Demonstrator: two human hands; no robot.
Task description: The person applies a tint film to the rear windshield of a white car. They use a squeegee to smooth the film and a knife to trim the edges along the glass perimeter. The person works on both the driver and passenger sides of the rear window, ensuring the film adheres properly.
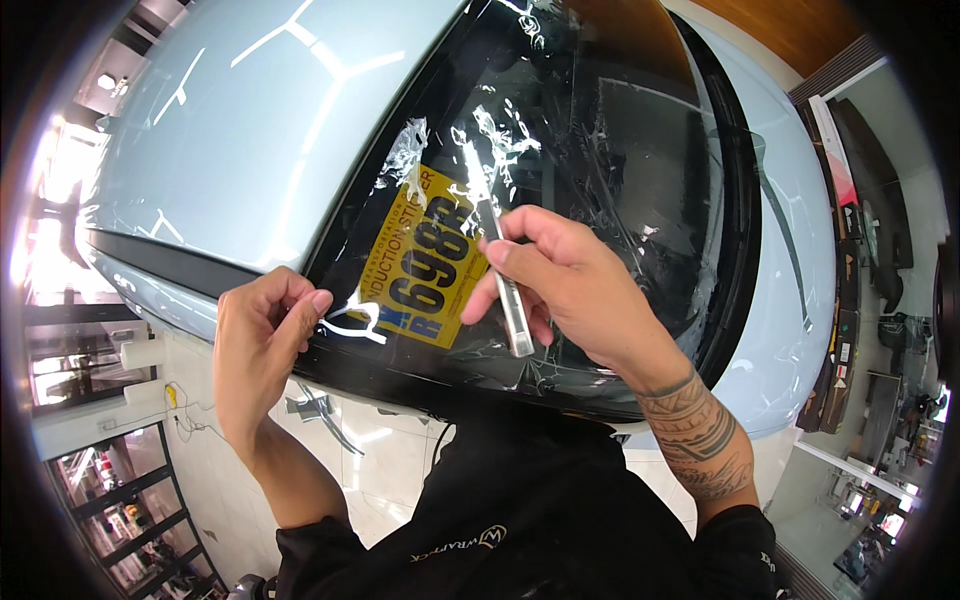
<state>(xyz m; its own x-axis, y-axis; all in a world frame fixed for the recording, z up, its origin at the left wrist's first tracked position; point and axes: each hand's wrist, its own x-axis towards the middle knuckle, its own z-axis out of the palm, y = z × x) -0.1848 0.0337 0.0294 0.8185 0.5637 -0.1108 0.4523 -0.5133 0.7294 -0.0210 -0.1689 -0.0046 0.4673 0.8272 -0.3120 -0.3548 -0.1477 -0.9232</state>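
My left hand (262, 345) is at the lower left edge of a car's dark window glass (640, 140). Its thumb and forefinger pinch the edge of a wrinkled, clear film (500, 135) that lies over the glass. In my right hand (580, 285) is a slim, silver snap-off knife (515, 320), held above the glass with its bright tip pointing away from me. Below the knife, a yellow sticker (415, 290) with dark printing shows through the film. Glare hides where the blade's tip ends and whether it touches the film.
Light blue body panels (250, 120) flank the glass on both sides. A black wiper arm (785, 225) lies at the right. Film scraps (325, 415) hang or lie near the lower left, above the tiled floor (375, 480). Shelving (130, 510) stands at the left.
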